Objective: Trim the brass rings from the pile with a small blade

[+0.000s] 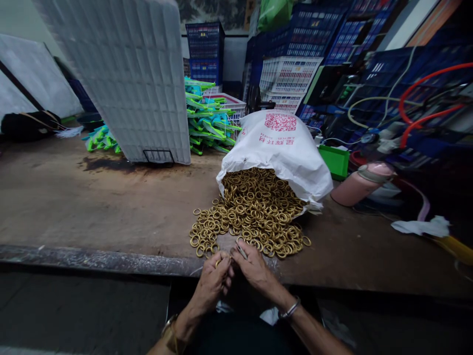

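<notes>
Gold-col. ring (218, 264) at bottom ctr of frame, in L hand (212, 282): fingers closed, seemingly pinching it. R hand (258, 272) just beside, fingers curled round a slim grey item (242, 252); can't tell what. Tips of both hands nearly meet; touching or not, can't tell.

Key relation: ring pile (254, 212) lies straight up-frame from the fingertips, its long spread running roughly L–R. R hand nearer, fingertips right at pile's lower edge; L hand just below the pile's small L clump. Single rings are round, so no long axis.

Looks: dull brass tone, smooth, approx. same size, heaped thick at ctr, thinner at edges.

Outward: pile spills from open mouth of white sack (275, 145) w/ red print, on brown table (111, 212). Pale ribbed panel (129, 74) upper L, green/blue items (212, 125) behind it. Green tray (334, 161) & pink bottle (364, 183) R of sack. Stacked blue crates (205, 47) top ctr.
</notes>
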`<state>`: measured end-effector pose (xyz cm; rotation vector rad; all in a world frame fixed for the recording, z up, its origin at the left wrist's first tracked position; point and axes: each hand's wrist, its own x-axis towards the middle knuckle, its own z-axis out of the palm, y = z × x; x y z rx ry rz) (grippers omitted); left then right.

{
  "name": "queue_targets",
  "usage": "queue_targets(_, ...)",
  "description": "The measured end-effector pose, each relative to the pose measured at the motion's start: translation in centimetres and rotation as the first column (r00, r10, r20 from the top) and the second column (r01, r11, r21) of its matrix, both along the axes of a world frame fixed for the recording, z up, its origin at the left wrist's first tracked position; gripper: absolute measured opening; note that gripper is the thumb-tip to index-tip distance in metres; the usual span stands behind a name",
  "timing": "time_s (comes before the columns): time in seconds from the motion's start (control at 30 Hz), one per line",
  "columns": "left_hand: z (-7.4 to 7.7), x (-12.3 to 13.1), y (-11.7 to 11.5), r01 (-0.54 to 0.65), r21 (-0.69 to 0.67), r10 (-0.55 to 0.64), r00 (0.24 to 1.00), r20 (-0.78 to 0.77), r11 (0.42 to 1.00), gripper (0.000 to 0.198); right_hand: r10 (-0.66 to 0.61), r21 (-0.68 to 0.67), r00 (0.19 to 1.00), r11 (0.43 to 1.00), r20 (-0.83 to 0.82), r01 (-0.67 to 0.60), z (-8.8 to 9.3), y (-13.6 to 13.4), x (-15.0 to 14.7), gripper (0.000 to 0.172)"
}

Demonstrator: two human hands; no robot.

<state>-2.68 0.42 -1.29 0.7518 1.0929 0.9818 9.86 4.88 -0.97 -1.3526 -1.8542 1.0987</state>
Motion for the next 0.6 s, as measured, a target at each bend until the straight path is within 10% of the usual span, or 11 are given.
queue_targets(0.2, 0.3, 0.0, -0.2, -0.013, 0.001, 0.013, 0.999, 0.031, 1.0, 0.033, -0.01, -0.041, 1.0, 0.999, -0.011, 0.009, -0.1, 0.0, 0.3, 0.022)
queue_targets(0.6, -0.2, 0.1, 0.0, -0.049, 0.128, 0.068, 0.987, -0.148, 0.991, 0.034, 0.159, 0.058, 0.84, 0.974, 0.518, -0.22, 0.9, -1.8, 0.8, 0.029)
